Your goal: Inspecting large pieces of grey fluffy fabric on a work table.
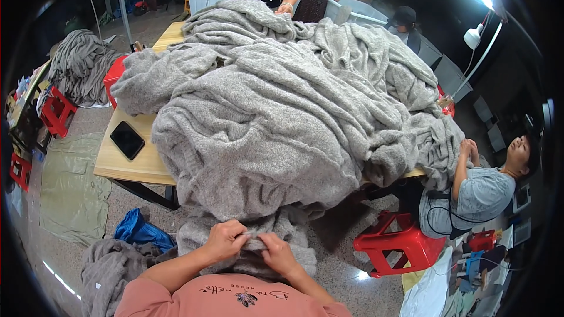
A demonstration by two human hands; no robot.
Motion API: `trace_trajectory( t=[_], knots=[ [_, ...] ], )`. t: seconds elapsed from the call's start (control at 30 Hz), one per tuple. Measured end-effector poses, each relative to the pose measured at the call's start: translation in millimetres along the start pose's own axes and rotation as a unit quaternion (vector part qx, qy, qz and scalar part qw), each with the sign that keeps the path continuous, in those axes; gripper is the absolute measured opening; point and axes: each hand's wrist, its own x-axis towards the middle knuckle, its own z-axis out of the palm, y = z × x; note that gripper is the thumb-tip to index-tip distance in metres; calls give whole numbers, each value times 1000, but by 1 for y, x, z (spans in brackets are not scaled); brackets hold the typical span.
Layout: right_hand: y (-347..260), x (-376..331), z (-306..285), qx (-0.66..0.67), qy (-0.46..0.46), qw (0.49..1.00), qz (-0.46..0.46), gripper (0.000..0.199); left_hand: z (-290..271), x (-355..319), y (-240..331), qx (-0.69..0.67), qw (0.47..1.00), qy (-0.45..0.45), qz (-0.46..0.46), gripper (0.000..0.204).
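Observation:
Close to my body, my left hand (225,239) and my right hand (278,252) are both closed on the edge of a grey knitted garment (296,238). The fingers pinch the cloth a short way apart, with a narrow strip of it between them. The rest of this garment hangs over my lap below the table edge. Just beyond my hands, a large heap of grey knitwear (264,123) covers most of the wooden table (132,155) and droops over its near side.
A black phone (127,140) lies at the table's left. Red stools (399,243) stand to the right and left. More grey knitwear (111,270) and a blue bag (143,230) are on the floor at left. Co-workers handle cloth at right (464,155) and at the far side.

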Motion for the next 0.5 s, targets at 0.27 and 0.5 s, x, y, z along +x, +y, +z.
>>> trace_trajectory(
  t=[0.27,0.5],
  knots=[
    [26,-7,-9,-5,25,997,79,40,2,-4,-7,-12,1000,-5,-16,9],
    [-4,6,-1,131,-45,990,23,43,10,-2,4,18,996,-71,43,8]
  ],
)
